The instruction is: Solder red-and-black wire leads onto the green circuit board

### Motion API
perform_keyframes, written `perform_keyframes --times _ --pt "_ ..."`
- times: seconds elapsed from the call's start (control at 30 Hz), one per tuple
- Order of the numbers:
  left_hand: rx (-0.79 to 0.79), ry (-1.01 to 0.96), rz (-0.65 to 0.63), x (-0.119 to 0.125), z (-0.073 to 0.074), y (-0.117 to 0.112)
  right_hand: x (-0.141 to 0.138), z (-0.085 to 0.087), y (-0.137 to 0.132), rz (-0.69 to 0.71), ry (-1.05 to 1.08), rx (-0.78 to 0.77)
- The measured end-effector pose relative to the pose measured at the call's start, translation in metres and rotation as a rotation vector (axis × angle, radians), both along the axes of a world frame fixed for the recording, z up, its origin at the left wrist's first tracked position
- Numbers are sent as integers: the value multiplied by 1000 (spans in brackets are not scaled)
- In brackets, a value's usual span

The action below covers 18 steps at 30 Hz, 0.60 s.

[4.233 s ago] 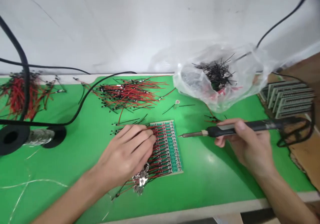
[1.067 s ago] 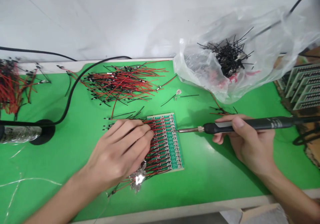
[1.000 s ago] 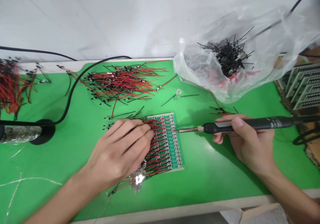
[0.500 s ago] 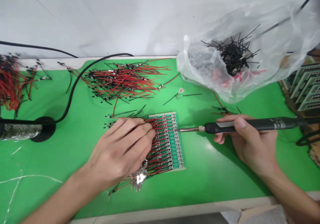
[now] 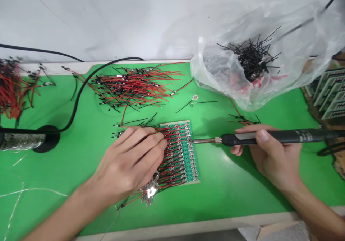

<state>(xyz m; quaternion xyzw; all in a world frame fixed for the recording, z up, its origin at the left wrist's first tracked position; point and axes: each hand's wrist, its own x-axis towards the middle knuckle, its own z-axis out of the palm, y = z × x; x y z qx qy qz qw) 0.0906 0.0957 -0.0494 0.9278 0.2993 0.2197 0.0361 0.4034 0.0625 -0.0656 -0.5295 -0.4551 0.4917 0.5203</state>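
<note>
A green circuit board [image 5: 192, 154] lies mid-table with several red and black wires [image 5: 172, 163] laid across it in rows. My left hand [image 5: 129, 162] rests on those wires, fingers together and curled down, pressing them against the board. My right hand [image 5: 269, 154] grips a black soldering iron [image 5: 280, 137] like a pen. Its metal tip [image 5: 196, 140] touches the board's right edge near the upper rows.
Loose red and black wires lie in a pile [image 5: 132, 86] behind the board and another pile [image 5: 13, 86] at far left. A clear plastic bag [image 5: 258, 58] holds black parts. Stacked boards [image 5: 331, 93] sit at right. A black cable [image 5: 81, 90] and solder spool [image 5: 18, 140] are left.
The iron's tip moved left from open mat to the board's right edge, then slid slightly down along it. My left hand stayed on the wires. The view shifted a little.
</note>
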Motion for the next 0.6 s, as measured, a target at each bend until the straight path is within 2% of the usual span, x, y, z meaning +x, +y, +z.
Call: perform_keyframes --times 0.47,0.6 --pt "1 -4 -8 -1 3 0 -3 4 2 -65 37 5" --pt "12 12 8 1 3 -1 -2 3 2 -46 40 11"
